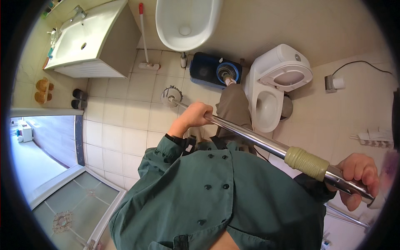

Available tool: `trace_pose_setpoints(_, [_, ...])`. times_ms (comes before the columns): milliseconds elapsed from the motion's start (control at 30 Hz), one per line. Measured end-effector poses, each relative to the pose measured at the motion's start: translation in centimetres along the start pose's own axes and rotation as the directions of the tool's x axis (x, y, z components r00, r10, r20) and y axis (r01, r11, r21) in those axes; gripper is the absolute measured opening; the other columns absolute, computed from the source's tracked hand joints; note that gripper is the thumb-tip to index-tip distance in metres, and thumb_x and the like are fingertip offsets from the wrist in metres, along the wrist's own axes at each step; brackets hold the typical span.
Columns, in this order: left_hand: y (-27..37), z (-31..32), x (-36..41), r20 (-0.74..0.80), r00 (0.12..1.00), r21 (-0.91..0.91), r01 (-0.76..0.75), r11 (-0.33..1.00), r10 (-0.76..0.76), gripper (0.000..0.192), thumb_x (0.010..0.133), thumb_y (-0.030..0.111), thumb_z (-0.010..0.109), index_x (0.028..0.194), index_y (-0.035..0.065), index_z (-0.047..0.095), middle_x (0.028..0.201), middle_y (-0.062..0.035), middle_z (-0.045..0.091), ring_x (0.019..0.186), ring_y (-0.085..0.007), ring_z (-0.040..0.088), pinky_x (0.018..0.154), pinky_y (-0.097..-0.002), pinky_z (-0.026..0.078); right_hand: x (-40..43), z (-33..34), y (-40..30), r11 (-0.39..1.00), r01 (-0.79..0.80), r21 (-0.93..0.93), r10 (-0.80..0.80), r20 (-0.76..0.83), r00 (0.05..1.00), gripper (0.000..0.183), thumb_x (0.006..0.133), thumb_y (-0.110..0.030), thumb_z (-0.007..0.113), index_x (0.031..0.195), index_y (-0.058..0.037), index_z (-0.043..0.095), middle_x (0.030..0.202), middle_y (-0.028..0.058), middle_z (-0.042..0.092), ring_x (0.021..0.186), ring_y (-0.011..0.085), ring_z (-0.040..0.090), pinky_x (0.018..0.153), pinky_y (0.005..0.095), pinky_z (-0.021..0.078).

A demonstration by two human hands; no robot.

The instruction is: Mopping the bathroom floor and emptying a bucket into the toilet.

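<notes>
My left hand [195,115] is closed around the steel pole [250,134] of a mop, at the picture's middle. Near the pole's upper end, past a band of yellow-green wrap [307,163], my right hand [359,178] grips the metal. The pole slants down to a round mop head [171,96] with a pale disc and grey fringe, low over or on the floor tiles. One foot [230,80] is at the blue-rimmed round basket [222,69] of a dark blue mop bucket [203,70]; whether it presses there cannot be told.
A toilet [265,109] with raised lid stands right of the bucket, with a bin [287,107] beside it. Above is a urinal [187,28]. A white-handled floor brush [149,66] leans near the vanity sink [78,47]. Slippers [78,99] lie by the doorway; a glass-panelled door [78,203] stands lower left.
</notes>
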State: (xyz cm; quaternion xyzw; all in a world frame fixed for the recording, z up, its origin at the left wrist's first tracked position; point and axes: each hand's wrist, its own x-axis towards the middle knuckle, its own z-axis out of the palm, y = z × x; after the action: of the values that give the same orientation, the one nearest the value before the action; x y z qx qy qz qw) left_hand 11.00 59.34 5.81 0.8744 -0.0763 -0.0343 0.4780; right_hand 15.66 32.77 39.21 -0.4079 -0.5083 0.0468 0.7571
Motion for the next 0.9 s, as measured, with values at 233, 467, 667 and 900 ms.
trace_pose_setpoints(233, [0.6, 0.0, -0.4, 0.112, 0.991, -0.037, 0.079, 0.996, -0.074, 0.024, 0.059, 0.023, 0.066, 0.060, 0.0045, 0.051, 0.058, -0.0157, 0.051, 0.060, -0.0364, 0.049, 0.051, -0.0394, 0.037, 0.1, -2.3, -0.4, 0.930, -0.116, -0.348, 0.081, -0.114, 0.990, 0.040, 0.061, 0.002, 0.059, 0.098, -0.0122, 0.053, 0.085, -0.0018, 0.043, 0.065, 0.0065, 0.037, 0.043, 0.0148, 0.0294])
trace_pose_setpoints(467, [0.4, 0.9, -0.5, 0.179, 0.984, -0.062, 0.034, 0.997, -0.023, 0.019, 0.058, 0.013, 0.064, 0.061, 0.0026, 0.048, 0.056, -0.0162, 0.048, 0.056, -0.0356, 0.047, 0.048, -0.0379, 0.035, 0.2, -3.2, -0.7, 0.880, -0.247, -0.405, 0.215, -0.123, 0.969, 0.028, 0.068, -0.008, 0.061, 0.095, -0.0105, 0.054, 0.095, 0.0038, 0.050, 0.072, 0.0114, 0.040, 0.046, 0.0189, 0.0314])
trace_pose_setpoints(667, [-0.2, 0.3, 0.1, 0.138, 0.990, -0.064, 0.049, 0.997, -0.039, 0.023, 0.062, 0.022, 0.065, 0.061, 0.0042, 0.050, 0.060, -0.0164, 0.051, 0.062, -0.0368, 0.049, 0.051, -0.0410, 0.037, -0.3, -5.5, -3.0, 0.908, -0.146, -0.394, 0.099, -0.138, 0.985, 0.032, 0.052, 0.000, 0.054, 0.075, -0.0098, 0.034, 0.068, 0.0009, 0.027, 0.048, 0.0073, 0.019, 0.043, 0.0148, 0.0215])
trace_pose_setpoints(900, [-2.5, -0.2, 0.3, -0.120, 0.988, -0.165, 0.080, 0.983, -0.100, 0.005, 0.060, 0.005, 0.051, 0.064, 0.0015, 0.050, 0.060, -0.0183, 0.050, 0.061, -0.0375, 0.049, 0.053, -0.0395, 0.039, 6.8, 0.8, 4.6, 0.874, -0.457, -0.162, 0.483, 0.199, 0.853, 0.060, 0.060, 0.013, 0.054, 0.115, -0.0115, 0.052, 0.117, 0.0124, 0.051, 0.063, 0.0200, 0.049, 0.055, 0.0292, 0.0439])
